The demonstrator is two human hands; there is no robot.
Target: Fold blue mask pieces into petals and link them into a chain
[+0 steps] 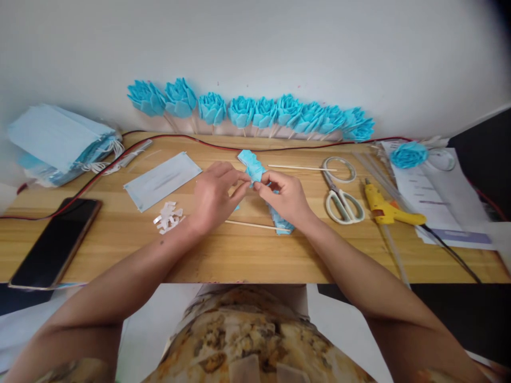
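Observation:
Between my two hands, over the middle of the table, is a folded strip of blue mask-like fabric [251, 164]. My left hand [217, 194] pinches its lower end between thumb and fingertips. From the other side my right hand [285, 197] pinches the same end, so the fingertips nearly meet. Under my right hand lies another pleated blue strip [282, 221], partly hidden by the hand. A thin wooden stick [255, 225] runs along the table below both hands. Another wooden stick [299, 168] lies just beyond my right hand.
Blue fabric flowers [241, 110] on sticks lean along the wall. Scissors [339, 197], a yellow glue gun [385, 207] and papers [431, 197] lie right. Left are a flat mask piece [163, 180], white scraps [167, 217], a phone [56, 242], stacked masks [59, 135] and a red-black cable [159, 136].

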